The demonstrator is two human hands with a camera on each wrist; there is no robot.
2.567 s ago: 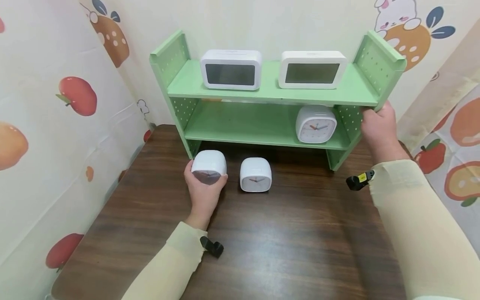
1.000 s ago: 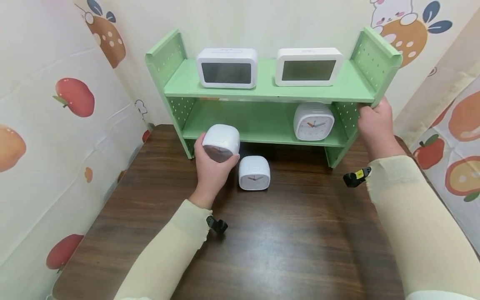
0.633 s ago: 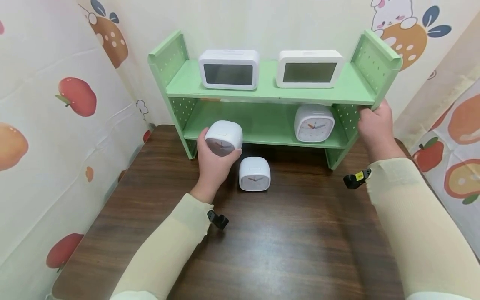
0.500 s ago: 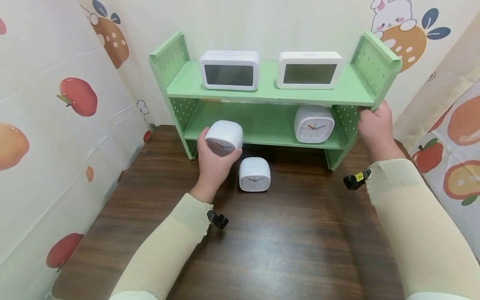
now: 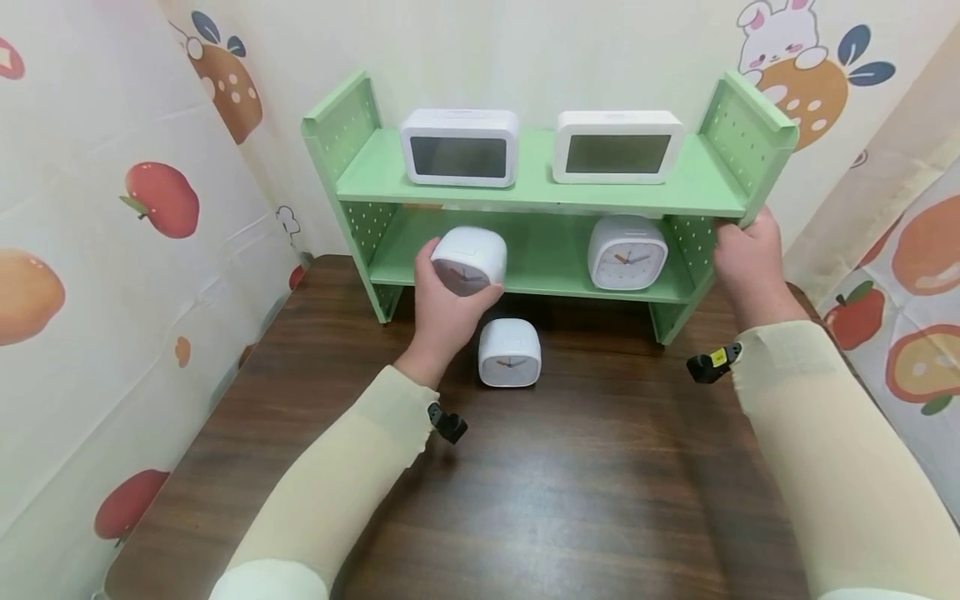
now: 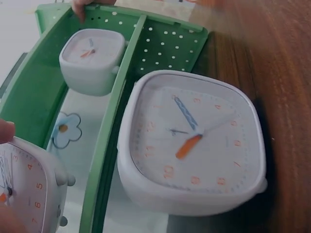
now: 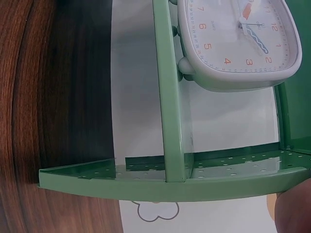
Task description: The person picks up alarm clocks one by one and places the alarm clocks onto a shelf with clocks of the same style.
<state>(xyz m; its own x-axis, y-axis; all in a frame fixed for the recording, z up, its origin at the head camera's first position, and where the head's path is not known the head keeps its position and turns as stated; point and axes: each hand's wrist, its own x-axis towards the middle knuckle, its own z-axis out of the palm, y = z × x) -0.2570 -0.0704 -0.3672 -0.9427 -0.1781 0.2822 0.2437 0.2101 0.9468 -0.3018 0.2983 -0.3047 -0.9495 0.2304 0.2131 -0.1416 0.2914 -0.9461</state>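
Note:
My left hand [image 5: 446, 310] grips a white alarm clock [image 5: 480, 247] by its sides, thumb on the right, fingers on the left. In the head view the clock overlaps the lower board of a green two-tier shelf [image 5: 540, 198]; in the left wrist view this clock [image 6: 30, 187] shows partly, at the lower left. My right hand [image 5: 752, 262] holds the shelf's right side panel, its fingertips hidden behind it. One matching alarm clock [image 5: 628, 252] sits at the right of the lower board. Another alarm clock [image 5: 510, 353] stands on the table before the shelf.
Two white rectangular digital clocks, a left one [image 5: 460, 148] and a right one [image 5: 618, 147], stand on the top board. The dark wooden table [image 5: 570, 483] extends toward me. Fruit-patterned cloth [image 5: 97, 350] hangs on the sides and behind.
My left hand has lifted the clock off the table at the shelf's left foot and carried it up and right to the lower board's front. The right hand stays on the side panel.

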